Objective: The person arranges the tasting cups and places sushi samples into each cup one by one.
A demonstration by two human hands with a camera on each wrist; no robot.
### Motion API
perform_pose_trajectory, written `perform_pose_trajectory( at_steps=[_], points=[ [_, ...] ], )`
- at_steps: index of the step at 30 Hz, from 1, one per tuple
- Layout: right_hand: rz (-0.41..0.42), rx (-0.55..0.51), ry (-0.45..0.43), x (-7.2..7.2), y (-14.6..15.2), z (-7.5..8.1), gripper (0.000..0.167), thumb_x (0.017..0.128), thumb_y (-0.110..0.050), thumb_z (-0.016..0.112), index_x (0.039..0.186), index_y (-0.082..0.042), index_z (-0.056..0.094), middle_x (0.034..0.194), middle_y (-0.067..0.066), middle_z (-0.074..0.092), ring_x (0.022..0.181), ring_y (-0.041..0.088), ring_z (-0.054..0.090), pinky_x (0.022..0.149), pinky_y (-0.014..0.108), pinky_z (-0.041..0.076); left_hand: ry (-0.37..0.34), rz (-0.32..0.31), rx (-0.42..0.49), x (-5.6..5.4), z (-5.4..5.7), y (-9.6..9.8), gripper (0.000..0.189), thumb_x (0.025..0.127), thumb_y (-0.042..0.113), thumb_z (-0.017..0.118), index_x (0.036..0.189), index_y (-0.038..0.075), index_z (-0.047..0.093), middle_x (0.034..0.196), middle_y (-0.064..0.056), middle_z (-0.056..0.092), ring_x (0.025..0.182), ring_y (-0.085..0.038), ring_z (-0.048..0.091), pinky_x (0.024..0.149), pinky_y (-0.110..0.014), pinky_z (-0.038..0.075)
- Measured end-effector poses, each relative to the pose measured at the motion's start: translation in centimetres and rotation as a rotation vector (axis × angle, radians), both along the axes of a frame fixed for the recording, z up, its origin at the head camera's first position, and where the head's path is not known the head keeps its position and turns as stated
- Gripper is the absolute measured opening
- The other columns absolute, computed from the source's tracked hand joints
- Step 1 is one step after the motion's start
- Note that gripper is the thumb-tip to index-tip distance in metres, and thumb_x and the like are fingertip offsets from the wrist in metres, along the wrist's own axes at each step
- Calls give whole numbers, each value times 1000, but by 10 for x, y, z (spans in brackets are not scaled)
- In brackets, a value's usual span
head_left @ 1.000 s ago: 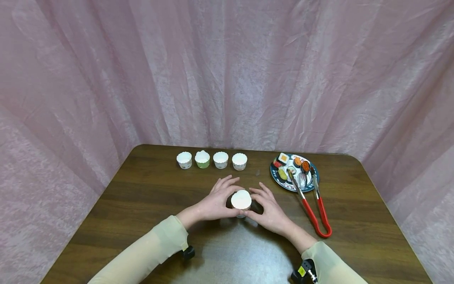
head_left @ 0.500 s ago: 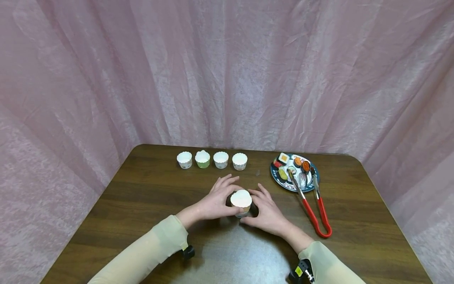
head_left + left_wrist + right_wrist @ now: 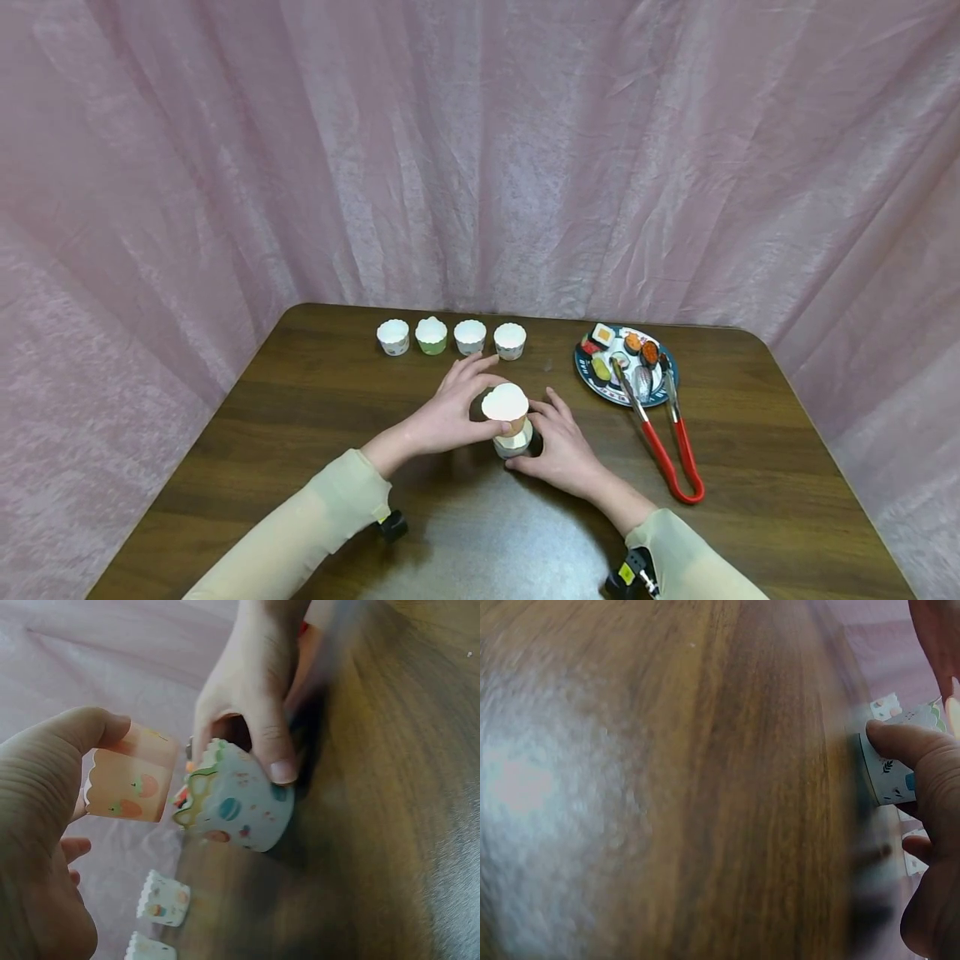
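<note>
In the head view my left hand [image 3: 450, 414] pinches an orange paper cupcake cup [image 3: 515, 426] with a scalloped rim and white inside. In the left wrist view this orange cup [image 3: 124, 784] shows small fruit prints and tilts beside a white printed cupcake cup [image 3: 251, 802]. That white cup [image 3: 512, 450] stands low at the table, below the orange one. Thumb and fingers of my right hand [image 3: 561, 448] grip its sides. Green and yellowish scalloped edges show at its mouth. The right wrist view shows my thumb against the white cup [image 3: 889, 769].
A row of several cupcake cups [image 3: 470, 337] stands along the back of the brown table [image 3: 315, 400], one of them green [image 3: 431, 337]. At the back right a patterned plate [image 3: 600, 389] holds sushi pieces, with red-handled tongs [image 3: 660, 454] leaning across it. A pink curtain [image 3: 480, 150] hangs behind.
My left hand has raised the orange cup up out of the white cup, slightly back and left. My right thumb has shifted away from the left thumb and stays at the white cup.
</note>
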State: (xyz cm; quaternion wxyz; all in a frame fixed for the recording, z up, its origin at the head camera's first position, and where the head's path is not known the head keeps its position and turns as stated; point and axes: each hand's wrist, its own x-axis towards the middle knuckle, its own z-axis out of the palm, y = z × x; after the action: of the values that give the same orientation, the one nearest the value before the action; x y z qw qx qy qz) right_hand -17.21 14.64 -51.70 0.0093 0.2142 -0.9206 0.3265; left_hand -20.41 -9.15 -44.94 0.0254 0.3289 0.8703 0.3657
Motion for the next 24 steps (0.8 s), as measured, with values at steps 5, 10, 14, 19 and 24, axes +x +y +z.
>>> perform_pose_trajectory(
  at_steps=[5, 10, 14, 19, 24],
  points=[
    [-13, -3, 7, 0, -1, 1, 57, 73, -44, 91, 115, -10, 71, 147, 12, 54, 152, 41, 18, 117, 63, 23, 43, 50, -23, 0, 8, -9, 57, 88, 57, 74, 135, 28, 62, 166, 1, 28, 156, -22, 6, 120, -63, 9],
    [-15, -6, 9, 0, -2, 0, 57, 73, -44, 91, 114, -10, 72, 147, 13, 54, 152, 40, 18, 117, 63, 23, 112, 117, -59, -1, 14, -24, 62, 87, 63, 72, 134, 25, 64, 166, 4, 27, 156, -22, 5, 120, -61, 8],
    [-22, -7, 1, 0, -2, -1, 54, 73, -44, 91, 113, -12, 72, 147, 13, 54, 153, 40, 17, 118, 62, 23, 155, 180, -71, -4, 17, -39, 63, 84, 65, 75, 130, 23, 65, 167, 2, 25, 156, -24, 4, 121, -62, 4],
    [-25, -7, -3, 1, -2, -1, 53, 73, -44, 91, 112, -13, 72, 147, 13, 54, 153, 40, 17, 118, 62, 22, 170, 280, -69, -10, 21, -62, 64, 81, 64, 78, 126, 22, 65, 168, -3, 22, 156, -25, 0, 119, -65, 2],
    [-21, -9, -4, 1, -1, 0, 54, 74, -44, 90, 113, -12, 72, 148, 13, 53, 153, 40, 16, 118, 63, 22, 191, 368, -83, -17, 26, -87, 67, 80, 63, 79, 125, 16, 64, 169, -6, 19, 156, -28, 0, 120, -61, -3]
  ],
)
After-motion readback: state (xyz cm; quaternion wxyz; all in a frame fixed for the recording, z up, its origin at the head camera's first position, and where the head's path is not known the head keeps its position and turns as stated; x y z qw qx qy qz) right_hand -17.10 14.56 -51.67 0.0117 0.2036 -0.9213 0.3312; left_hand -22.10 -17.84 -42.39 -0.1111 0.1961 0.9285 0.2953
